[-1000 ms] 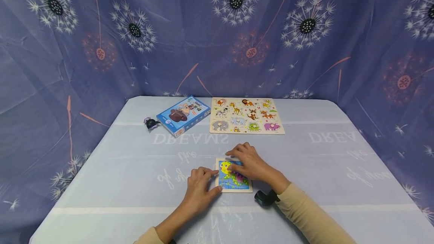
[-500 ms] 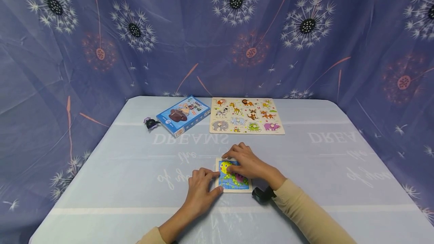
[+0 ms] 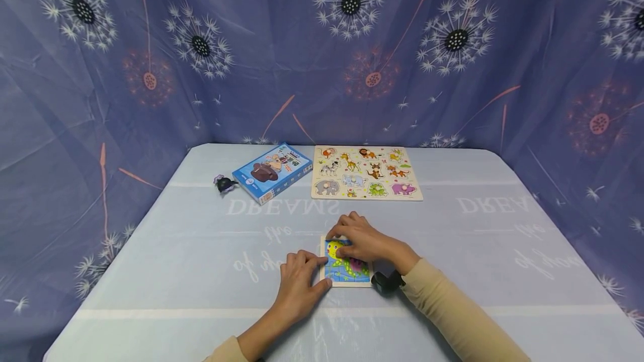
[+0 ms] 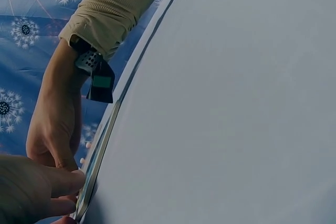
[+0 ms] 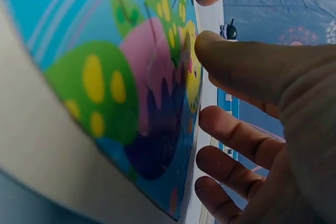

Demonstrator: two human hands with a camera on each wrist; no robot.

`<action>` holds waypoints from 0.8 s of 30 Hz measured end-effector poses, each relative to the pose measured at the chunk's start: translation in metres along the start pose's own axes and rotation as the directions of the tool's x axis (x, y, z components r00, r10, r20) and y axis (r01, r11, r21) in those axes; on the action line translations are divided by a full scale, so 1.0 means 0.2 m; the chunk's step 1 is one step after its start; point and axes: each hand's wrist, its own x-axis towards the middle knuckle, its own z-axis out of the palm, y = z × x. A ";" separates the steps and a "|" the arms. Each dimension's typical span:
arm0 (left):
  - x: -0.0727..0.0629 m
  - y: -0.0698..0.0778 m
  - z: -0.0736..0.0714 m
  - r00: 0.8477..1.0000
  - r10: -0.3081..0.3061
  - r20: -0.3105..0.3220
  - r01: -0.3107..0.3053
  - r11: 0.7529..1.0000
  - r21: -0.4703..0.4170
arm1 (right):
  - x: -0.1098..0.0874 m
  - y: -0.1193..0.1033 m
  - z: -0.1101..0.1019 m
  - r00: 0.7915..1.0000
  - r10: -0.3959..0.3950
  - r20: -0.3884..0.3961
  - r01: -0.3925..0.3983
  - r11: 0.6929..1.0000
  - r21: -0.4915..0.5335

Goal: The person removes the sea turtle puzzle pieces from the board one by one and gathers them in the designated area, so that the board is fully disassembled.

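A small framed jigsaw puzzle [image 3: 354, 275] lies on the table, its picture a spotted green animal with a yellow head and a pinkish-purple shell. My left hand [image 3: 297, 284] rests at the frame's left side, index fingertip on the rim and thumb at the near left corner. Over the far part of the puzzle arches my right hand [image 3: 362, 241], its thumb touching the picture by the yellow head and its fingers along the far edge. In the right wrist view the right thumb [image 5: 241, 69] and fingers are spread apart. The right palm hides part of the picture.
Beyond the puzzle, a wooden animal peg board [image 3: 367, 175] lies at the back. To its left are a blue box [image 3: 273, 172] and a small black-and-purple object [image 3: 224, 184]. A patterned curtain [image 3: 282, 43] hangs behind the table [image 3: 166, 272].
My right hand has slid a little to the left along the far side of the puzzle. The left fingertips have edged slightly further onto the frame.
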 end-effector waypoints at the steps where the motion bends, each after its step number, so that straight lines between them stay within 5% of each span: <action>1: 0.00 0.00 0.00 1.000 0.001 -0.001 -0.001 1.000 0.002 | 0.00 0.00 0.00 1.000 -0.003 0.005 0.003 1.000 0.001; 24: 0.00 0.00 0.00 1.000 0.025 0.010 -0.025 0.999 0.030 | 0.06 0.00 -0.05 0.991 0.006 0.135 -0.001 0.999 -0.040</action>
